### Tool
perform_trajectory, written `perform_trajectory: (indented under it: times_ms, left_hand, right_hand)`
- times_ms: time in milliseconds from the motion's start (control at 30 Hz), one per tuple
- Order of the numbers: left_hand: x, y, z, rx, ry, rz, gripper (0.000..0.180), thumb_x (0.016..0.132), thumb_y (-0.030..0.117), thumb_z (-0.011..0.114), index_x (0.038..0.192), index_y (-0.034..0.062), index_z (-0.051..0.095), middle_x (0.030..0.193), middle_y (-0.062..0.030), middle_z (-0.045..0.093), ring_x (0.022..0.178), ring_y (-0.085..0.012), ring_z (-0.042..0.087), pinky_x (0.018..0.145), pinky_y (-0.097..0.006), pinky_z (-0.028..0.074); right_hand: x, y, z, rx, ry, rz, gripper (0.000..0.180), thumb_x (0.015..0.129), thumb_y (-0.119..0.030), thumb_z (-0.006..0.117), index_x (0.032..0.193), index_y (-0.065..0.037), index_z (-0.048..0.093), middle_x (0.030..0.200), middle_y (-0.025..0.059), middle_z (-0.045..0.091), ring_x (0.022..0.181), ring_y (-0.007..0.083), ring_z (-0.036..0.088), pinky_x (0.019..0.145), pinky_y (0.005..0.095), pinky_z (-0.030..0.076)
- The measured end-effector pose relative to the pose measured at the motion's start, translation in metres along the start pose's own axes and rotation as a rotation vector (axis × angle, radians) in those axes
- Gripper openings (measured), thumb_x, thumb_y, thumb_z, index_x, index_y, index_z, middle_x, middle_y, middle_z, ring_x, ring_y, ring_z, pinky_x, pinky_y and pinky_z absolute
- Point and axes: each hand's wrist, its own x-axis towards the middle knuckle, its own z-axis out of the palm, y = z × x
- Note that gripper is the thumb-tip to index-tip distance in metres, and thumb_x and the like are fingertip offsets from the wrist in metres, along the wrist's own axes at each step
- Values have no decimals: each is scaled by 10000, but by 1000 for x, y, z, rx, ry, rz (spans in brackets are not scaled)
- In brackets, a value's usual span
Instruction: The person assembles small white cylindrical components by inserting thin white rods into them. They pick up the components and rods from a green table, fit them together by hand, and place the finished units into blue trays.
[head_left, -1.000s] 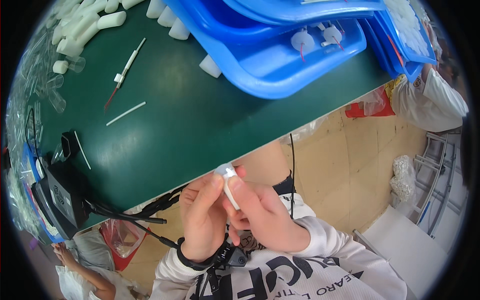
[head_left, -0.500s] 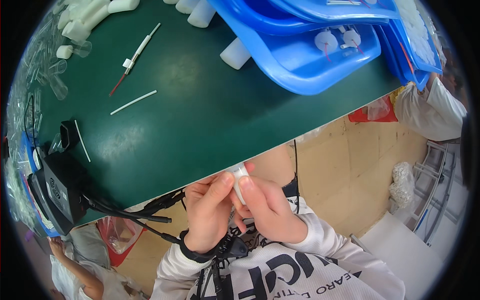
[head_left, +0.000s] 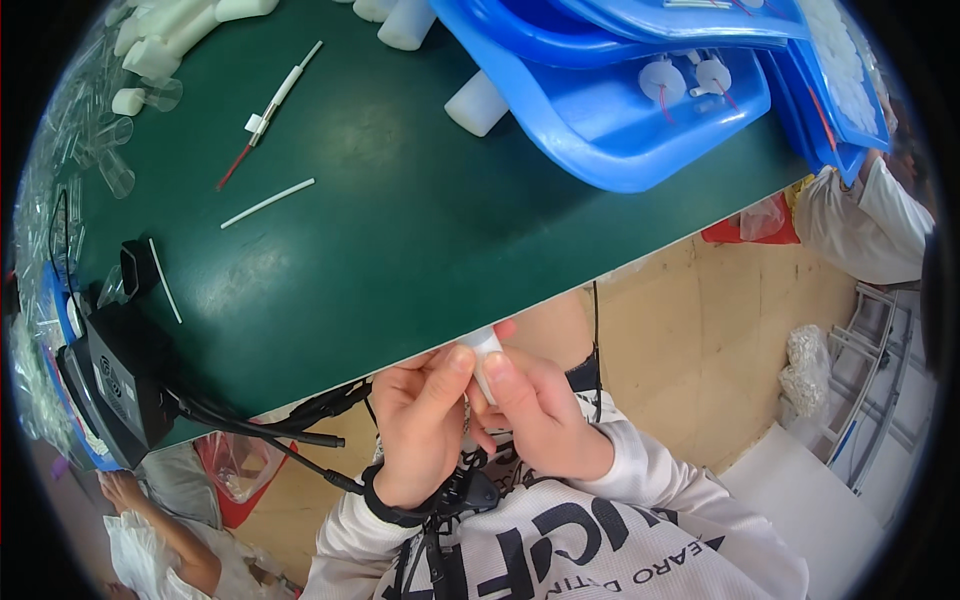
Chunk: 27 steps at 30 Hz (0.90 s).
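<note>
Just off the near edge of the green table (head_left: pixel 380 220), my left hand (head_left: pixel 425 420) and my right hand (head_left: pixel 550 415) meet on a small white plastic cylinder (head_left: pixel 483 343). Both thumbs press on its side, close together, while the fingers curl behind it. Its lower part is mostly covered by my fingers. A thin red-tipped rod with a white sleeve and tag (head_left: pixel 268 116) lies on the table, and a thin white stick (head_left: pixel 267 204) rests nearer to me.
Blue plastic trays (head_left: pixel 625 165) stack at the far right, holding round white pieces with red wires. White cylinders (head_left: pixel 476 103) lie beside them. Clear tubes (head_left: pixel 115 150) pile up at left, behind a black device (head_left: pixel 120 375) with cables. Other people sit at both sides.
My hands keep the same pinch on the white cylinder, with only a slight shift of the thumbs. The trays appear a little farther right in the picture.
</note>
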Motion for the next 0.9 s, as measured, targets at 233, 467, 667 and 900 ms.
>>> perform_trajectory:
  times_ms: [233,467,667,900]
  left_hand:
    - [-1,1,0,143,-80,149,334,882,156,542,1143,-53,536,1131,-202,578,999,-256,583,898,-353,431]
    - [3,-9,-4,74,-36,147,290,882,104,544,1131,-44,542,1100,-163,583,989,-233,550,862,-350,412]
    - [9,-17,-9,19,-45,201,228,877,51,555,1096,-15,557,960,-103,620,740,-134,568,677,-268,457]
    - [7,-20,-1,35,-50,189,360,917,176,501,1207,-36,470,1191,-189,534,1103,-268,524,971,-372,375]
  right_hand:
    - [9,2,-19,-372,-63,-340,262,937,-187,408,1014,33,528,649,72,514,543,156,491,523,271,389]
    - [13,0,-22,-524,-37,-353,237,916,-163,457,1021,38,526,678,128,535,560,254,525,541,314,413]
    - [15,-12,-23,-672,-39,-397,217,905,-162,481,984,34,529,711,165,563,603,320,563,550,360,433]
    - [15,-10,-25,-613,-44,-377,260,927,-203,449,981,42,520,687,150,550,600,279,552,555,337,422]
